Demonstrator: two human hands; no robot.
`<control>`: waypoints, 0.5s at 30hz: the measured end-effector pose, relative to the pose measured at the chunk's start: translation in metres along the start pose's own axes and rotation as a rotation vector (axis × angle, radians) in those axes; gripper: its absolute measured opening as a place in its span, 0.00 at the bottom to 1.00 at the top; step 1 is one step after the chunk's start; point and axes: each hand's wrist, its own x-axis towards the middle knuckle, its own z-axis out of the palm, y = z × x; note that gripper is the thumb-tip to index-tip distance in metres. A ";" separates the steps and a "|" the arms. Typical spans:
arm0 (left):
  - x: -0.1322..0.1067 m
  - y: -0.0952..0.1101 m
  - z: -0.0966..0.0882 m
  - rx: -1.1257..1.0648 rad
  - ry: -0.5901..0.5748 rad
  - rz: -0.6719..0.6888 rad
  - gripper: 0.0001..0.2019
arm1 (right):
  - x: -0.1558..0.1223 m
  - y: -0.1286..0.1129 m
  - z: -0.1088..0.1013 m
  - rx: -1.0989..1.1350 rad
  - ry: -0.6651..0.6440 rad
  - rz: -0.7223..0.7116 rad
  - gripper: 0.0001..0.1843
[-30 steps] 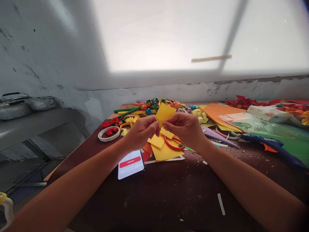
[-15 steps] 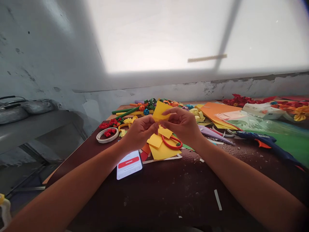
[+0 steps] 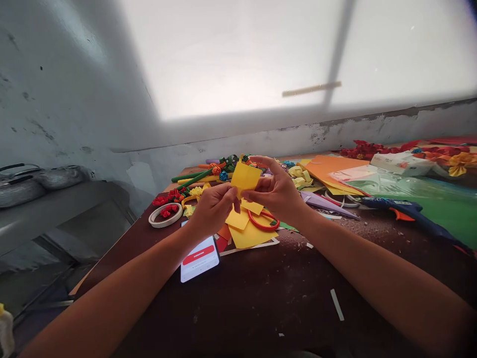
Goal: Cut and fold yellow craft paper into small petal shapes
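- Right now we've got both hands up over the dark brown table point(image 3: 261, 298), pinching one small yellow paper square point(image 3: 246, 178) between them.
- Our left hand point(image 3: 212, 208) is closed into a loose fist, thumb and forefinger nipped on the square's lower left corner.
- Our right hand point(image 3: 278, 191) is half curled: forefinger arched over the top edge, thumb pressed on the right side of the square (other fingers tucked under).
- The square is held off the table, roughly upright, facing us, above a small pile of yellow paper scraps point(image 3: 249, 231).
- An orange-red ring point(image 3: 263, 221) lies on those scraps, just under the right hand.
- A phone point(image 3: 199, 258) lies flat near the left wrist, screen lit w/ a red bar.
- A tape roll point(image 3: 165, 215) sits to the left, w/ small red paper flowers point(image 3: 167, 199) in and beside it.
- Behind the hands: green rolled stems point(image 3: 197, 176) and mixed paper flowers, in a heap.
- To the right: orange sheets point(image 3: 333, 169), a clear plastic bag point(image 3: 395, 186) over green paper, and a blue glue gun point(image 3: 406, 211) lying on its side.
- White paper slivers point(image 3: 336, 304) are scattered on the near part of the table.
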 end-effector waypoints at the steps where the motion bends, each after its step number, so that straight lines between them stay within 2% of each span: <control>1: 0.000 0.001 0.000 -0.008 -0.008 0.006 0.21 | 0.000 0.000 0.000 -0.001 0.000 0.008 0.47; 5: 0.000 0.002 -0.001 -0.050 -0.042 0.025 0.15 | 0.003 0.001 -0.002 0.008 0.017 0.033 0.48; 9: 0.003 -0.004 -0.006 -0.195 -0.052 -0.015 0.15 | 0.006 -0.003 -0.008 0.033 0.051 0.016 0.51; 12: 0.005 -0.010 -0.012 -0.241 -0.070 -0.023 0.15 | 0.008 -0.006 -0.014 0.018 0.056 -0.047 0.43; 15: 0.006 -0.012 -0.016 -0.163 -0.159 0.016 0.16 | 0.009 -0.004 -0.016 -0.047 0.035 -0.107 0.33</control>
